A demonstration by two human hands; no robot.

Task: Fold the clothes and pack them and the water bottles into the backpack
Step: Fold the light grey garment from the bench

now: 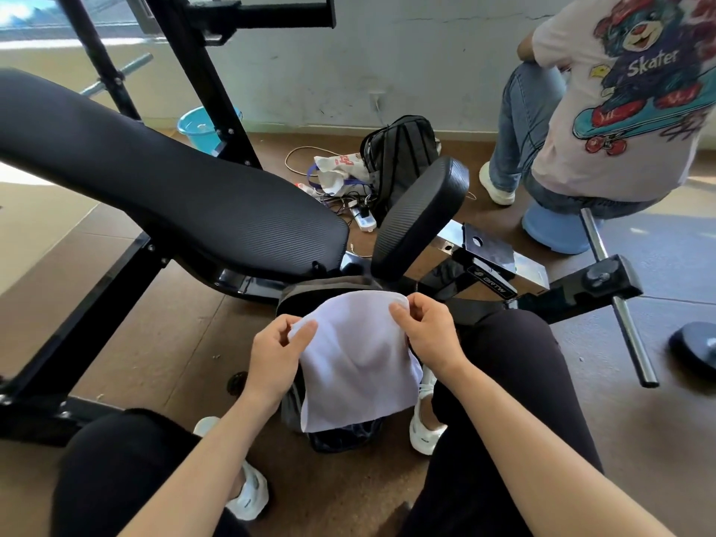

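As far as the task has got: one white garment (pixel 356 362) is in hand and looks folded down to a compact panel, but it is not yet inside the backpack (pixel 329 285).
Already packed: cannot tell, since the cloth covers the bag's opening.
Left to do: by my judgement, lower this piece in, then any other clothes and the water bottles; no bottles or further clothes are in view.
Left hand (pixel 279 344): closed in a pinch on the garment's upper left corner, thumb and forefinger meeting on the cloth edge, the other fingers curled beside them.
Right hand (pixel 430 331): likewise pinching, on the upper right corner, with the fingers bent over the edge.
Garment's place: stretched between the two hands and hanging down below them, its lower hem free and toward the person's knees.
Backpack's place: directly under the grip, on the floor between the feet; its dark upper rim shows just beyond the hands and a shiny dark part shows below the hem.
Beyond the grip: a weight bench (pixel 174 180) stands just past the hands, a second dark bag (pixel 399 157) lies farther off by the wall, and another person (pixel 620 110) sits up and to the right of the right hand.
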